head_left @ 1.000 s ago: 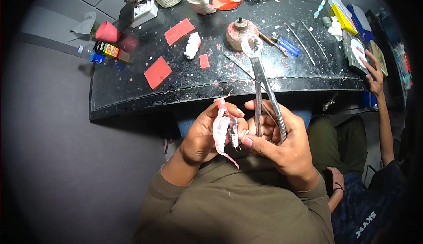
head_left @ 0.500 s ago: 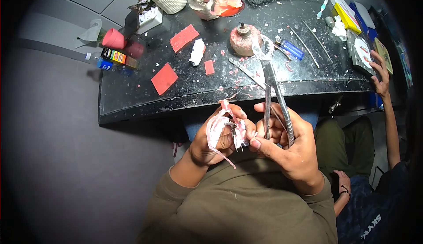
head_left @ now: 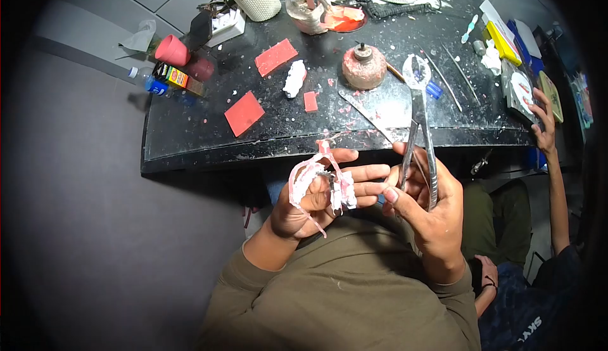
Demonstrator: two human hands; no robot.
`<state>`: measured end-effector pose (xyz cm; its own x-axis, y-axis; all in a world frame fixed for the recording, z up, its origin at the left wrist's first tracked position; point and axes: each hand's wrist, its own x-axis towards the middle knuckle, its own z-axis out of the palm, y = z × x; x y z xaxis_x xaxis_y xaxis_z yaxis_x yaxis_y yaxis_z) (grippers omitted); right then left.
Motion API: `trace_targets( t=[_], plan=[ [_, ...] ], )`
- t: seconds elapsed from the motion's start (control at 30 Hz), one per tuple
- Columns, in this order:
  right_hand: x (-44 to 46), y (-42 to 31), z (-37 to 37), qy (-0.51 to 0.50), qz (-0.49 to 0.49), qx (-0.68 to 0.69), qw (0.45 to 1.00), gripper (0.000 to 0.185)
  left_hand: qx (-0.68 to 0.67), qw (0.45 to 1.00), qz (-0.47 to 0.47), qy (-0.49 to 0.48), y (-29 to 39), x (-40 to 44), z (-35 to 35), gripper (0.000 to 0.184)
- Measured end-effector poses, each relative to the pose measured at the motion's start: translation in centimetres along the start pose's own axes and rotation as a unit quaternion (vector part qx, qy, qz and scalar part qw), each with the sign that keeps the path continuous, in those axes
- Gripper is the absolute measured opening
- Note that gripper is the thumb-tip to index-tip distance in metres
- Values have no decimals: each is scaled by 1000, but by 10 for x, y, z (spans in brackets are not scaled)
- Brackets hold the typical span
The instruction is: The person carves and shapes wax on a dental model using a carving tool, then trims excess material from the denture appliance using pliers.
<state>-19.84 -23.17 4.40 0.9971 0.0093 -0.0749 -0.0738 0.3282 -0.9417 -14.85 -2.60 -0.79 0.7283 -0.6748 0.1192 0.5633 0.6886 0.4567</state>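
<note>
My left hand (head_left: 292,216) holds a curved pink-and-white piece, like a denture frame (head_left: 345,189) with plaster stuck to it. A thin pink strip runs along its outer side, and a dark bit shows in the middle. The thumb and palm support it while several fingers stretch out to the right. In my right hand (head_left: 437,215), long metal pliers (head_left: 428,142) stand with their handles in the palm and jaws pointing away, over the table's front edge. The right thumb and index finger are close to the left fingertips; whether they pinch anything is too small to tell.
On the black table (head_left: 190,132) lie red wax sheets (head_left: 245,114), a white plaster lump (head_left: 294,78), a flat metal blade (head_left: 365,116) and a wax-spattered burner (head_left: 364,67). A co-worker's hand (head_left: 543,120) rests at the right edge, near a yellow box (head_left: 501,43).
My left fingers have straightened out, and the right hand with the pliers has moved slightly right, away from the piece. The view has shifted a little.
</note>
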Motion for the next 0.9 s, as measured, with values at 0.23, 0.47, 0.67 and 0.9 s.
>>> trace_targets(
  t=[0.23,0.47,0.67,0.9],
  plan=[
    [-2,6,5,13,-36,-57,998,56,18,998,51,14,0,2,1,38],
    [-5,0,-3,-70,59,-7,996,51,67,987,114,92,10,-3,-5,40],
    [-5,1,-4,-127,94,33,987,56,162,944,220,187,22,-4,-1,42],
    [-4,6,-10,-259,164,50,950,62,254,905,266,215,29,-5,-1,44]
  ],
)
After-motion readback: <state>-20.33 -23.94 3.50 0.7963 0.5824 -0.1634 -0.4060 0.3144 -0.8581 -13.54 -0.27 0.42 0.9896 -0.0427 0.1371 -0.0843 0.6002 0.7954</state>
